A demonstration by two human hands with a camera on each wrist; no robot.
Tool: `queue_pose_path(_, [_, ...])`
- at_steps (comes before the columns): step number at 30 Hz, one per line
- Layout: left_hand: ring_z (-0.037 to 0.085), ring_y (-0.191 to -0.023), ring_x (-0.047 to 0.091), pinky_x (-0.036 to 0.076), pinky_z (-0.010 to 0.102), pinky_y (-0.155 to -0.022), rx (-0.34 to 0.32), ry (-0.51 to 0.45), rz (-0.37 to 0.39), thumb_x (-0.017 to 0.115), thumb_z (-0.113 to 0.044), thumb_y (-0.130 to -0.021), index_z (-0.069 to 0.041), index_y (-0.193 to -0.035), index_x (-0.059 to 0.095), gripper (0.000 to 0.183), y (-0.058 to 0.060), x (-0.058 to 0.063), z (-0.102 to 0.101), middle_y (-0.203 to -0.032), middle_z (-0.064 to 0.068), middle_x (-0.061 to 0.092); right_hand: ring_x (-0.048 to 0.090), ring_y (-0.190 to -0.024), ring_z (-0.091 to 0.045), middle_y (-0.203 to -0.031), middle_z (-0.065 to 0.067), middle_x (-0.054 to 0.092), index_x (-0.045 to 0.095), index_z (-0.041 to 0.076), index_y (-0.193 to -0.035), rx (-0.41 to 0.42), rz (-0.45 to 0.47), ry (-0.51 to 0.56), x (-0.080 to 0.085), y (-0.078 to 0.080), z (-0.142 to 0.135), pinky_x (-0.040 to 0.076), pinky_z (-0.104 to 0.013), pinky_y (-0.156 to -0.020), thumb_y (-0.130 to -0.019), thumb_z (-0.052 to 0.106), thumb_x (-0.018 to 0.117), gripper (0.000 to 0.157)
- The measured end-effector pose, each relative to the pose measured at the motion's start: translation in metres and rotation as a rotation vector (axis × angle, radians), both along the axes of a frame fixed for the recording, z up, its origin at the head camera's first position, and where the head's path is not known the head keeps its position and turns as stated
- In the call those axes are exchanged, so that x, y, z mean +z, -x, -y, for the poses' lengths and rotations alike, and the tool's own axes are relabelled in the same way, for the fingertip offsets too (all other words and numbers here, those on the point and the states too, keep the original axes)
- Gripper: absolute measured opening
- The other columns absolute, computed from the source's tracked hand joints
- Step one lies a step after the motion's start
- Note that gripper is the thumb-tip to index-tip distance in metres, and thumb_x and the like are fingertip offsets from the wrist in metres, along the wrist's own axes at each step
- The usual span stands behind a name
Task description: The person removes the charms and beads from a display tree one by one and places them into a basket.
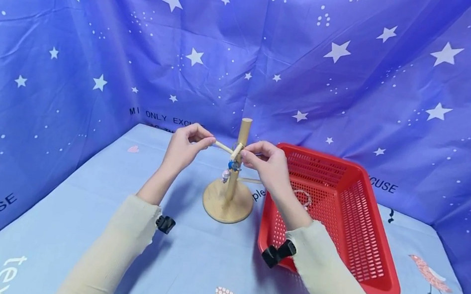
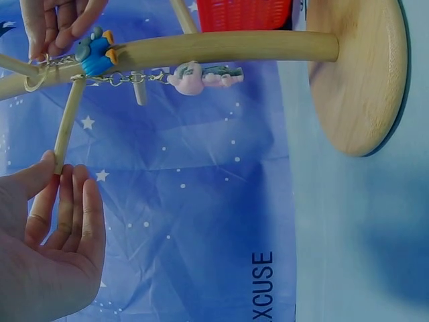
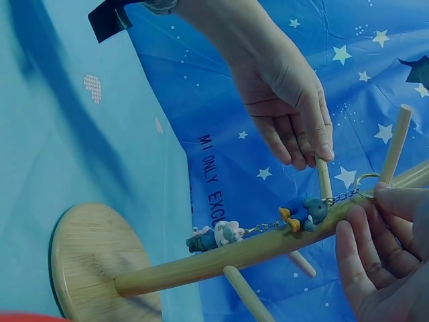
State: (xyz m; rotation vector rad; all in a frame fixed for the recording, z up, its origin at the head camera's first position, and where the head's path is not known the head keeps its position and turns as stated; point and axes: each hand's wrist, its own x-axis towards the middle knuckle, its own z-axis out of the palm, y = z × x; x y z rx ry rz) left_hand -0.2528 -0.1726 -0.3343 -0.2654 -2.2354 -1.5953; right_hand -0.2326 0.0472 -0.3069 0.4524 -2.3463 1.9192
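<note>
A wooden peg stand rises from a round base between both hands. My left hand pinches the tip of one peg with thumb and fingertips. My right hand pinches a metal key ring at another peg, which appears to pass through the ring. A blue animal figure hangs by a chain from that ring, against the post. Below it dangles a pink-and-grey figure on a chain; whether it belongs to the same keychain I cannot tell.
A red perforated basket stands right of the stand, under the right forearm. A beaded bracelet lies inside it. Another peg points toward the basket. A starred blue curtain hangs behind the table.
</note>
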Motion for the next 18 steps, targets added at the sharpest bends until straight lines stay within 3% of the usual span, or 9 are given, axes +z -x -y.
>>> queue_pose_path(7, [0.012, -0.076, 0.063, 0.050, 0.017, -0.064, 0.010, 0.007, -0.005, 0.074, -0.018, -0.091, -0.003, -0.096, 0.073, 0.016, -0.001, 0.001, 0.000, -0.091, 0.018, 0.073, 0.068, -0.075, -0.003, -0.095, -0.014, 0.073, 0.066, -0.009, -0.104, 0.014, -0.002, 0.000, 0.001, -0.002, 0.001, 0.065, -0.025, -0.078, -0.093, 0.006, 0.068, 0.019])
queue_pose_path(18, [0.006, -0.073, 0.061, 0.049, 0.018, -0.062, 0.024, 0.017, -0.002, 0.074, -0.018, -0.091, -0.004, -0.095, 0.073, 0.014, -0.002, 0.000, -0.001, -0.085, 0.008, 0.072, 0.070, -0.077, -0.005, -0.097, -0.014, 0.074, 0.067, -0.008, -0.103, 0.045, -0.011, 0.003, 0.004, -0.011, 0.001, 0.065, -0.028, -0.079, -0.093, 0.006, 0.069, 0.017])
